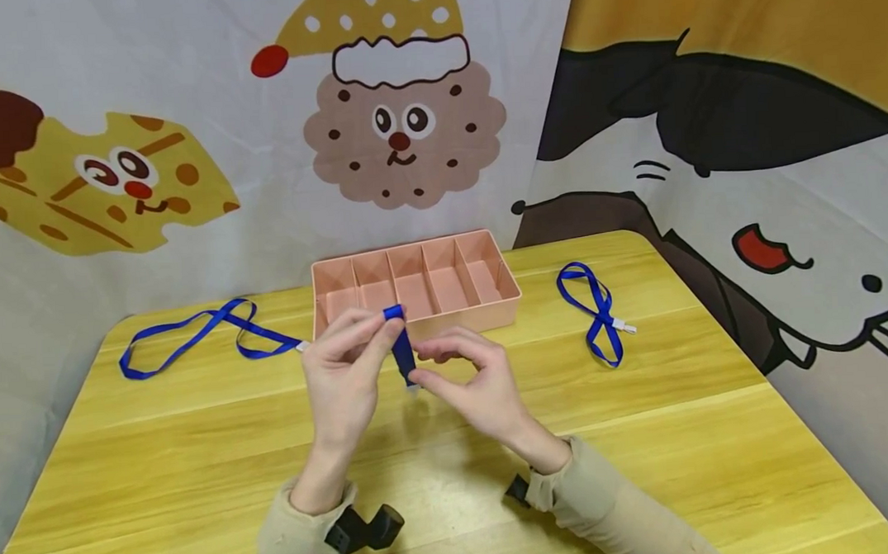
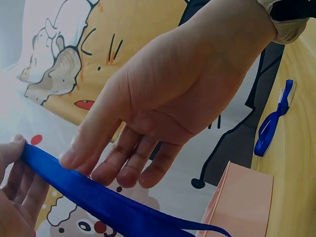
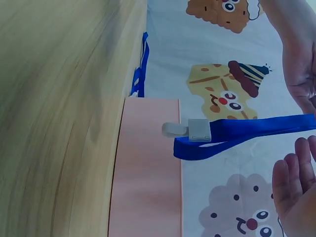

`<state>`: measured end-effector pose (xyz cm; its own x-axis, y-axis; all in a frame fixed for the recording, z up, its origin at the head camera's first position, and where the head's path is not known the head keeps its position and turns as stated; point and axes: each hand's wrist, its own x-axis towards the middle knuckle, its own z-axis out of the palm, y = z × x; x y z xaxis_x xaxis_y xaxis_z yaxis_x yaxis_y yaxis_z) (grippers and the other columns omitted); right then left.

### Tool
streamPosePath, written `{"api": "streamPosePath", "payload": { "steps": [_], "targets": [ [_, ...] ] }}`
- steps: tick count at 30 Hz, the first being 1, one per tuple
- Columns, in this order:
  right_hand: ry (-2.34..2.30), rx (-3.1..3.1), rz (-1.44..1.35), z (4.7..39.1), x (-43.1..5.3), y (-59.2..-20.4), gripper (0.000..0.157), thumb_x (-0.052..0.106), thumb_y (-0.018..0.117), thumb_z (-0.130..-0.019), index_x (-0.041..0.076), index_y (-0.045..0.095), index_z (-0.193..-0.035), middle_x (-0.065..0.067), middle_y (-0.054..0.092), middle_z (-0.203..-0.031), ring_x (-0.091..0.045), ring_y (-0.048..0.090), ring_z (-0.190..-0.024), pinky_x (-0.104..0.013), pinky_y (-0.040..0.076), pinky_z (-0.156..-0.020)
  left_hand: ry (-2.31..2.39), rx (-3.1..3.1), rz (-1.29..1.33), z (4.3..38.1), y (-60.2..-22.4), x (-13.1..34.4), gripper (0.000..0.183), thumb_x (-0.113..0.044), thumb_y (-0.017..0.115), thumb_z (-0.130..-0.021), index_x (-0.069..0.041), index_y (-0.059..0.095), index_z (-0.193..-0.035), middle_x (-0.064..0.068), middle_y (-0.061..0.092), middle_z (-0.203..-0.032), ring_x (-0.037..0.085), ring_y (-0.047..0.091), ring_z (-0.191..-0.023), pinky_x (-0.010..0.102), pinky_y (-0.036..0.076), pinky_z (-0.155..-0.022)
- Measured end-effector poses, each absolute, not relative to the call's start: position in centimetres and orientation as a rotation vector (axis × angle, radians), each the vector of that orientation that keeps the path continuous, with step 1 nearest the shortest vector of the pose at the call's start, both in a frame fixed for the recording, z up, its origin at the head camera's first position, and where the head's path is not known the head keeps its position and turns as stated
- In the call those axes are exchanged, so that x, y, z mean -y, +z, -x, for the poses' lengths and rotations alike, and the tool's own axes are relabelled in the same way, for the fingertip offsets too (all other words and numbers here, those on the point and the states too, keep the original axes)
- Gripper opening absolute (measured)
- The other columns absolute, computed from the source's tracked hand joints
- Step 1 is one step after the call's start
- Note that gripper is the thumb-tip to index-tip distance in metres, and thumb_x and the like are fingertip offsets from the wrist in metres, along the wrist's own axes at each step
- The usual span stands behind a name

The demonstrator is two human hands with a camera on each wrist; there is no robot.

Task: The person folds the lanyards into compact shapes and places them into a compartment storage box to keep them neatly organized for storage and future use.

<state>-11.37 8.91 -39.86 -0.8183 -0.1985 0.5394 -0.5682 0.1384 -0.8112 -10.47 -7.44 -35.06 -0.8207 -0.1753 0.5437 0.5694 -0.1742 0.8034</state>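
blue lanyard (image 1: 403, 355) raised above a wood-grain table (image 1: 199, 453)

the left hand (image 1: 343, 380) pinches its upper end; the right hand (image 1: 482, 383), fingers loosely bent, grips nothing beside it. behind stands a pink five-compartment organizer (image 1: 483, 316); a second lanyard (image 1: 206, 327) lies left, a third lanyard (image 1: 602, 310) right. cartoon-printed cloth (image 1: 275, 160) backs the table.

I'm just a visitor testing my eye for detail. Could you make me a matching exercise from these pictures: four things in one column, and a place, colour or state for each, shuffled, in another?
Things
1. Pink box
2. Left hand
3. Printed cookie
4. Tabletop

Descriptions
A. Topped by a spotted hat
B. Yellowish and wood-grained
C. Pinching a blue lanyard
D. Divided into five compartments

Right pairs: 1-D, 2-C, 3-A, 4-B.
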Motion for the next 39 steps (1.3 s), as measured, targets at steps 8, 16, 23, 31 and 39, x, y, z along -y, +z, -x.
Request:
{"api": "streamPosePath", "payload": {
  "steps": [8,16,23,31,39],
  "targets": [
    [1.703,2.12,-0.73,11.4,-8.7,-40.0,0.009,-0.004,0.082,-0.085,0.003,0.079,-0.09,-0.012,0.077,-0.091,-0.008,0.068,-0.091,-0.029,0.06,-0.079,-2.054,1.577,0.488,10.7,-35.2,7.1,0.036,0.009,0.075,-0.091,-0.024,0.084,-0.1,-0.012,0.074,-0.089,-0.002,0.066,-0.079,0.009,0.054,-0.067],
    [1.844,2.122,-0.769,11.3,-8.7,-39.7,0.003,-0.002,0.078,-0.09,-0.003,0.078,-0.093,-0.019,0.074,-0.103,-0.005,0.068,-0.097,-0.029,0.063,-0.084,-2.067,1.572,0.506,10.6,-35.1,7.0,0.038,0.01,0.073,-0.091,-0.025,0.084,-0.101,-0.012,0.074,-0.089,-0.001,0.067,-0.081,0.01,0.055,-0.068],
    [1.924,2.121,-0.766,11.3,-8.7,-39.5,0.009,-0.008,0.077,-0.089,-0.008,0.08,-0.098,-0.025,0.076,-0.109,-0.003,0.07,-0.105,-0.031,0.064,-0.092,-2.073,1.607,0.478,10.5,-35.1,7.1,0.038,0.009,0.074,-0.092,-0.026,0.084,-0.102,-0.013,0.074,-0.089,-0.001,0.067,-0.08,0.011,0.056,-0.067],
    [2.084,2.205,-0.815,11.6,-9.3,-39.4,0.023,0.0,0.075,-0.094,-0.012,0.076,-0.114,-0.03,0.074,-0.121,-0.011,0.073,-0.115,-0.034,0.063,-0.099,-2.15,1.601,0.482,10.5,-35.0,7.2,0.037,0.006,0.073,-0.093,-0.028,0.084,-0.102,-0.012,0.075,-0.09,0.0,0.067,-0.081,0.013,0.058,-0.069],
    [2.319,2.29,-0.887,12.0,-9.7,-39.1,0.029,0.01,0.076,-0.096,-0.015,0.075,-0.111,-0.03,0.075,-0.117,-0.004,0.071,-0.111,-0.029,0.059,-0.103,-2.208,1.602,0.472,10.3,-34.5,7.3,0.037,0.007,0.07,-0.095,-0.027,0.084,-0.101,-0.011,0.075,-0.09,0.002,0.067,-0.084,0.014,0.058,-0.074]
  ]
}}
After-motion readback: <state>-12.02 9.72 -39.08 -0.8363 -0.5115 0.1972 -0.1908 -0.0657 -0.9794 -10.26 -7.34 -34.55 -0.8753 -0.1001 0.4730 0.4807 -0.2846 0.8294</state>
